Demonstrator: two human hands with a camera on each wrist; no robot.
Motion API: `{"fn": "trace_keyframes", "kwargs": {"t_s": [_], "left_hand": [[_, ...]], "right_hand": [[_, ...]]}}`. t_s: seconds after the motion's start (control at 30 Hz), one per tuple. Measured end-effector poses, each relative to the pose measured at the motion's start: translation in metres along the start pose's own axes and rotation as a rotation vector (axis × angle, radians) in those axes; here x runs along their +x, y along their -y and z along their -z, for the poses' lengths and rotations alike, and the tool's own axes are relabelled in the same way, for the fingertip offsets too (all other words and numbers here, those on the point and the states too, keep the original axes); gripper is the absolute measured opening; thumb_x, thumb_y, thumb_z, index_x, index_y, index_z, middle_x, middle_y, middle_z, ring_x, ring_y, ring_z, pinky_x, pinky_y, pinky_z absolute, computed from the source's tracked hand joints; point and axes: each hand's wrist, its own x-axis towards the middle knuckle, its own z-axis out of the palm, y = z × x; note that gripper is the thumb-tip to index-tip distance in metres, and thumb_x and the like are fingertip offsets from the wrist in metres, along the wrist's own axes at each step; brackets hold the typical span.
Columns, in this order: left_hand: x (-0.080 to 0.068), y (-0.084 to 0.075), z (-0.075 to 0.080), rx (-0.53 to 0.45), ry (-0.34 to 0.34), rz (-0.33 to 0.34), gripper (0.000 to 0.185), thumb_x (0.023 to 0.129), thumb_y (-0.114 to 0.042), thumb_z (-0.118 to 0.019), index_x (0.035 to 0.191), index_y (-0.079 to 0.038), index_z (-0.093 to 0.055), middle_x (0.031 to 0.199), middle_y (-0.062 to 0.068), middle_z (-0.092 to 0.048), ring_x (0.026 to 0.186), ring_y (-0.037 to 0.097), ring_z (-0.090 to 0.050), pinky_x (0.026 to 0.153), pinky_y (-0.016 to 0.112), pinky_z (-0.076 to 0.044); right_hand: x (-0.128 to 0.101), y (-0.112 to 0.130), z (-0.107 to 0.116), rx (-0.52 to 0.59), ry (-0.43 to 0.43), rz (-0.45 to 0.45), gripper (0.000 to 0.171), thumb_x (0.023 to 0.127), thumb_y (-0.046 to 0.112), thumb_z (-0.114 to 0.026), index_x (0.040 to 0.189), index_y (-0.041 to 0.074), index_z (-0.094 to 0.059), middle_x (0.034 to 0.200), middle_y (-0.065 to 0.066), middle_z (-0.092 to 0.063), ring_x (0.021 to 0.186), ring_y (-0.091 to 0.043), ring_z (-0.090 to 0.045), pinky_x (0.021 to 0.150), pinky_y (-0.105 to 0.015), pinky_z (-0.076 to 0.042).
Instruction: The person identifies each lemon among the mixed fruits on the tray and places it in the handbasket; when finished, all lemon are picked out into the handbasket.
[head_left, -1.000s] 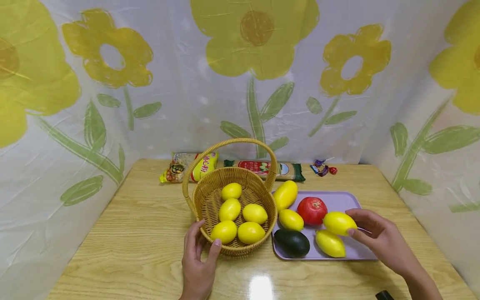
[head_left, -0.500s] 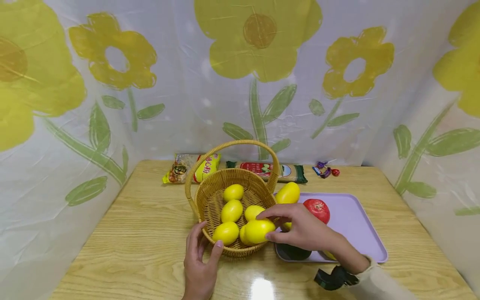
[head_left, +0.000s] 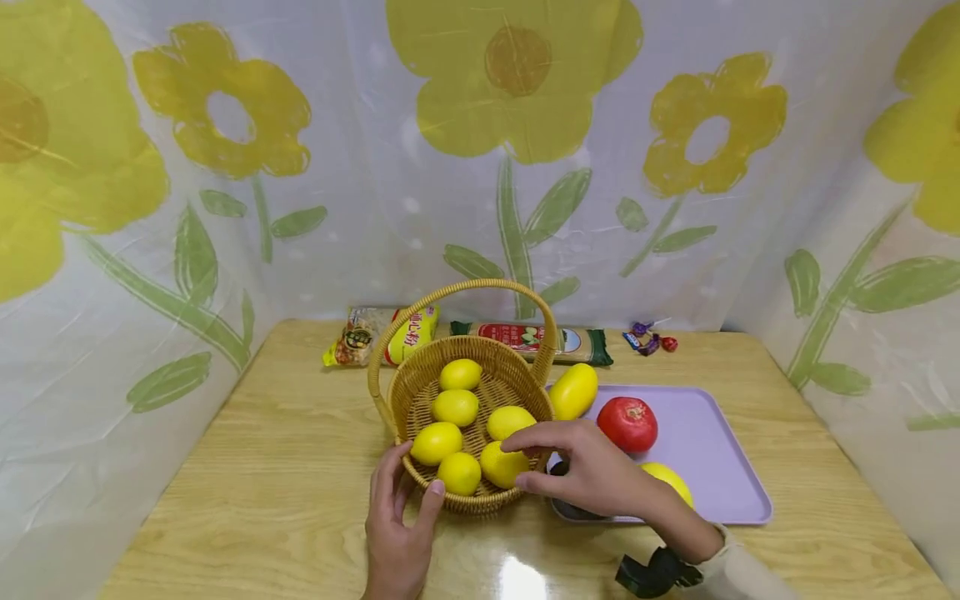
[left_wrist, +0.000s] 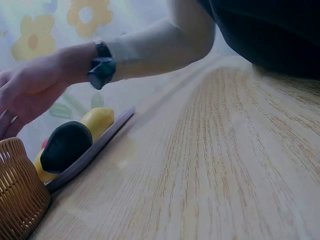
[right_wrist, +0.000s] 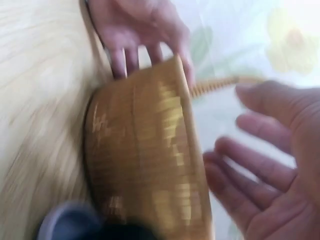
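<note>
A woven basket (head_left: 465,400) with a tall handle stands mid-table and holds several lemons. My left hand (head_left: 416,475) rests against its near wall, fingers fairly straight. My right hand (head_left: 517,462) hovers over the basket's right rim, fingers spread and empty, its fingertips at a lemon (head_left: 497,463) lying inside. The right wrist view shows the same: the right hand (right_wrist: 260,165) open beside the basket (right_wrist: 145,160), with the left hand (right_wrist: 145,45) at the rim. The lilac tray (head_left: 712,467) to the right carries a red fruit (head_left: 627,423), a lemon (head_left: 667,482), a larger yellow fruit (head_left: 573,391) and a dark avocado (left_wrist: 65,146).
Two food packets (head_left: 382,333) (head_left: 536,340) and wrapped candies (head_left: 648,340) lie along the table's back edge. A flowered plastic sheet walls in the table at the back and both sides. A black strap (head_left: 656,573) circles my right wrist.
My right hand carried a lemon from the tray leftward into the basket and let it go. The left hand stayed at the basket's near wall.
</note>
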Motion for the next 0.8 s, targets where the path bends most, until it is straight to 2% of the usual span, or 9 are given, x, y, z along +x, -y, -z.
{"fn": "trace_keyframes", "kwargs": {"t_s": [0.07,0.2,0.33,0.4,0.5,0.63,0.8], "left_hand": [[0.001,0.0,0.0,0.001,0.005,-0.012,0.061,0.104,-0.008,-0.075,0.158,-0.006,-0.048,0.165,0.013,-0.045,0.156,0.035,-0.043,0.123,0.01,-0.036],[0.001,-0.001,0.0,-0.003,0.011,-0.027,0.059,0.103,-0.005,-0.074,0.157,-0.005,-0.049,0.164,0.016,-0.045,0.155,0.037,-0.043,0.122,0.009,-0.036],[0.001,-0.001,0.0,-0.008,0.012,-0.03,0.059,0.103,-0.004,-0.074,0.156,-0.004,-0.05,0.164,0.016,-0.045,0.155,0.038,-0.044,0.123,0.01,-0.035],[0.001,-0.002,0.0,-0.012,0.011,-0.031,0.059,0.103,-0.004,-0.074,0.156,-0.003,-0.049,0.164,0.015,-0.045,0.155,0.039,-0.044,0.123,0.01,-0.035],[0.001,-0.001,0.0,-0.013,0.008,-0.032,0.059,0.103,-0.003,-0.074,0.156,-0.002,-0.049,0.163,0.014,-0.045,0.154,0.041,-0.044,0.123,0.01,-0.035],[0.002,0.0,0.0,-0.012,0.005,-0.037,0.059,0.103,-0.002,-0.074,0.156,-0.001,-0.049,0.162,0.014,-0.046,0.153,0.042,-0.045,0.123,0.01,-0.036],[0.002,0.002,0.0,-0.021,0.009,-0.02,0.06,0.103,-0.002,-0.074,0.157,-0.003,-0.048,0.164,0.014,-0.044,0.155,0.039,-0.044,0.124,0.01,-0.036]], "right_hand": [[-0.018,-0.009,0.009,0.072,-0.04,-0.028,0.034,0.101,0.026,-0.082,0.134,0.018,-0.077,0.129,0.0,-0.08,0.109,-0.021,-0.077,0.095,-0.037,-0.068],[-0.06,-0.025,0.029,0.231,-0.122,-0.09,0.037,0.101,0.004,-0.078,0.137,0.012,-0.075,0.134,-0.013,-0.078,0.121,-0.026,-0.076,0.108,-0.034,-0.064],[-0.103,-0.036,0.048,0.303,-0.209,-0.143,0.043,0.1,-0.01,-0.07,0.14,0.004,-0.071,0.139,-0.025,-0.072,0.125,-0.025,-0.074,0.109,-0.03,-0.062],[-0.121,-0.04,0.057,0.283,-0.25,-0.179,0.042,0.1,-0.011,-0.068,0.141,0.002,-0.07,0.14,-0.023,-0.073,0.125,-0.023,-0.075,0.107,-0.028,-0.062],[-0.144,-0.044,0.065,0.229,-0.314,-0.248,0.041,0.101,-0.009,-0.069,0.141,0.002,-0.07,0.138,-0.014,-0.076,0.124,-0.019,-0.075,0.106,-0.023,-0.061],[-0.163,-0.052,0.066,0.129,-0.367,-0.301,0.041,0.1,-0.004,-0.074,0.14,0.002,-0.071,0.136,-0.007,-0.078,0.124,-0.009,-0.073,0.105,-0.014,-0.057],[-0.168,-0.066,0.053,0.083,-0.349,-0.408,0.047,0.096,0.007,-0.085,0.141,0.001,-0.071,0.137,-0.019,-0.075,0.117,0.003,-0.071,0.097,-0.015,-0.062]]}}
